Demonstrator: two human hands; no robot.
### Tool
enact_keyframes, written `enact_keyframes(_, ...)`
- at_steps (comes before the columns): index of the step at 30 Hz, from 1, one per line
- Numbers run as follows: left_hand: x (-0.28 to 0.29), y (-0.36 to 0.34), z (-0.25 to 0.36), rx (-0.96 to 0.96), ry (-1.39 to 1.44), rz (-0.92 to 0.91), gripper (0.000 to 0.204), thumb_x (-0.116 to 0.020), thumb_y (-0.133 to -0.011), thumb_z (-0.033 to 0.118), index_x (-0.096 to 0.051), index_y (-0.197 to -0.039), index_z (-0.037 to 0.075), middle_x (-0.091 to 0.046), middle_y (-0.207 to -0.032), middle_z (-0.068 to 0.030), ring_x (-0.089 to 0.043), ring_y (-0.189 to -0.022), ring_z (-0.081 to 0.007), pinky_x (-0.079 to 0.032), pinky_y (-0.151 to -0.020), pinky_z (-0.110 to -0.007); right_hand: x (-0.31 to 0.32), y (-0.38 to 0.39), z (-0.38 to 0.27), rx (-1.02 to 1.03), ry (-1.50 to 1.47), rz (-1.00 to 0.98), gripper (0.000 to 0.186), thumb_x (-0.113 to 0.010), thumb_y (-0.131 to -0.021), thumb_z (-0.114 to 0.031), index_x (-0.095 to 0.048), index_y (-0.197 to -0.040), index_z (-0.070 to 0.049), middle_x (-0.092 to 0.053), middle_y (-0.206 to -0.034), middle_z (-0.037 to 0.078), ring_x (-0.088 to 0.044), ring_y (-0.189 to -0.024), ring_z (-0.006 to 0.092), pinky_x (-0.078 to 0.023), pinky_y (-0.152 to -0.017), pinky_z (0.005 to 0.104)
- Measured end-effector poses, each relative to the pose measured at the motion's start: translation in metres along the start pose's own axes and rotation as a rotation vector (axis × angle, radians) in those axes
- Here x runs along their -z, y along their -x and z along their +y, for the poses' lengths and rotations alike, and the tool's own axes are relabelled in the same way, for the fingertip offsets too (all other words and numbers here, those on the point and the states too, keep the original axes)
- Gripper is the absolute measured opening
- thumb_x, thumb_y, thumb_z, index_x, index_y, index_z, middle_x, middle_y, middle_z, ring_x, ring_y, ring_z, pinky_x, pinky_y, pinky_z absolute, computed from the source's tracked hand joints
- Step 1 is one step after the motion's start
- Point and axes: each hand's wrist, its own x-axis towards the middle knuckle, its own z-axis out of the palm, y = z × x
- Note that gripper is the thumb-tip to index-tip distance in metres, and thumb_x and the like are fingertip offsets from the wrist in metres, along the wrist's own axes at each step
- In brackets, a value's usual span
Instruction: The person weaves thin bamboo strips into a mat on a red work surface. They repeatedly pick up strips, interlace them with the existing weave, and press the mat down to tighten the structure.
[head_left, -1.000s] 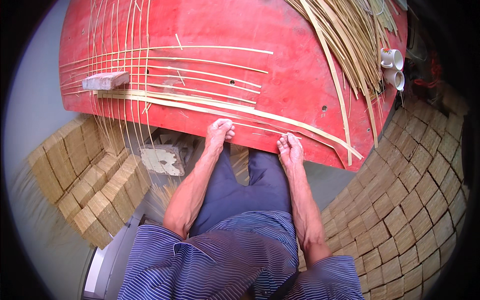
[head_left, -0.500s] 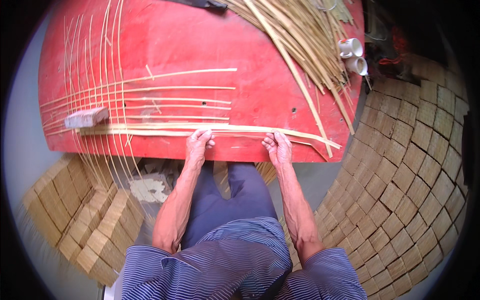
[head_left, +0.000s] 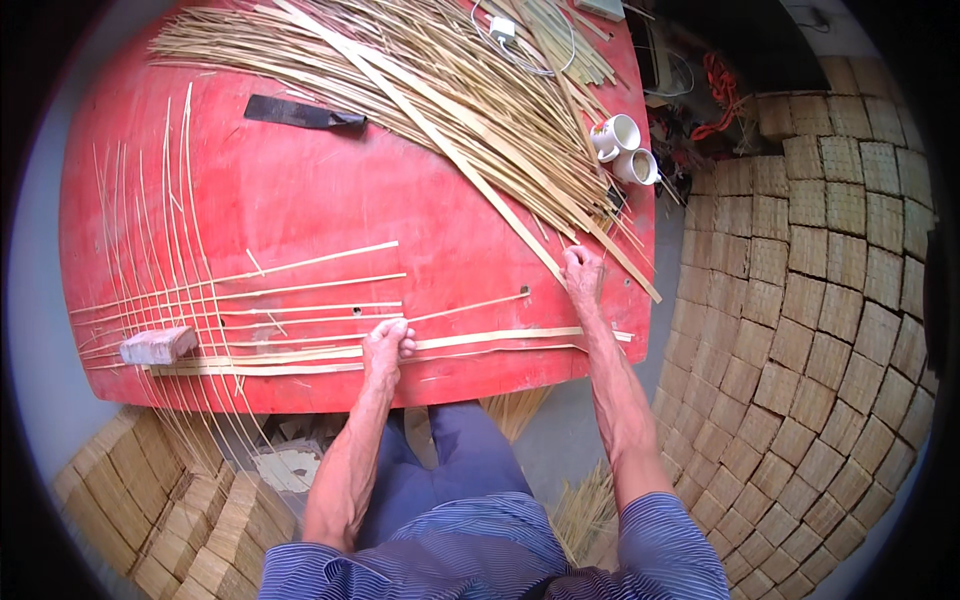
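My left hand point(head_left: 385, 348) is closed near the table's front edge, pinching one end of a thin bamboo strip point(head_left: 465, 306) that points right across the red surface. Further right and farther away, my right hand point(head_left: 583, 277) has its fingers drawn together over the lower part of a long pale strip point(head_left: 470, 175). Whether it grips that strip is hidden. Beneath both arms run longer flat strips point(head_left: 490, 339) along the front edge. To the left, crossed strips form a loose open grid point(head_left: 195, 290), with a whitish block point(head_left: 158, 346) resting on its near left corner.
A large pile of bamboo strips point(head_left: 420, 80) covers the far side of the red table point(head_left: 300, 190). Beside it stand two white mugs point(head_left: 636, 166), and a dark flat piece point(head_left: 305, 113) lies to its left. Stacked woven-looking blocks point(head_left: 800, 300) fill the right side.
My view has shifted, showing more of the far table. My right hand has moved away from the front strips toward the pile. A thin strip now extends from my left hand.
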Motion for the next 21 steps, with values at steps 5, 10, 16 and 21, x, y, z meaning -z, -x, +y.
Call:
enact_keyframes(5,-0.01,-0.002,-0.005,0.045,0.19,0.075,0.014,-0.066,-0.097,0.017,-0.065,-0.102,0.003,-0.07,-0.082,-0.0058,-0.064,-0.062,-0.0106,-0.053,-0.056,-0.024,-0.001,-0.034,0.01,0.081,0.064,-0.006,0.017,-0.062,-0.088,-0.014,-0.073,-0.09,-0.001,-0.071,-0.075,0.019,-0.071,-0.072,0.0299,-0.053,-0.067,0.0423)
enact_keyframes(10,0.009,-0.007,0.002,0.034,0.244,-0.053,0.007,-0.065,-0.097,0.013,-0.064,-0.1,0.006,-0.071,-0.083,-0.007,-0.064,-0.061,-0.0122,-0.055,-0.056,-0.027,0.014,-0.019,0.033,0.004,0.045,-0.045,0.018,-0.062,-0.092,-0.014,-0.072,-0.088,0.0,-0.066,-0.067,0.006,-0.066,-0.055,0.0132,-0.051,-0.05,0.0291)
enact_keyframes(16,-0.031,-0.015,0.001,0.01,-0.035,-0.123,0.017,-0.063,-0.097,0.016,-0.066,-0.103,0.001,-0.068,-0.081,-0.0071,-0.062,-0.061,-0.0125,-0.051,-0.055,-0.026,0.033,-0.009,0.051,-0.019,0.094,0.0,0.019,-0.06,-0.09,-0.014,-0.072,-0.089,0.001,-0.067,-0.067,0.005,-0.066,-0.055,0.0143,-0.053,-0.053,0.0287)
enact_keyframes(21,-0.062,-0.024,0.007,0.019,-0.154,-0.108,0.02,-0.06,-0.098,0.017,-0.065,-0.108,0.0,-0.069,-0.085,-0.0073,-0.065,-0.064,-0.0117,-0.052,-0.057,-0.025,0.062,-0.004,0.06,-0.133,-0.038,0.039,0.02,-0.059,-0.092,-0.016,-0.072,-0.093,-0.001,-0.067,-0.069,0.009,-0.067,-0.056,0.0165,-0.053,-0.056,0.032)
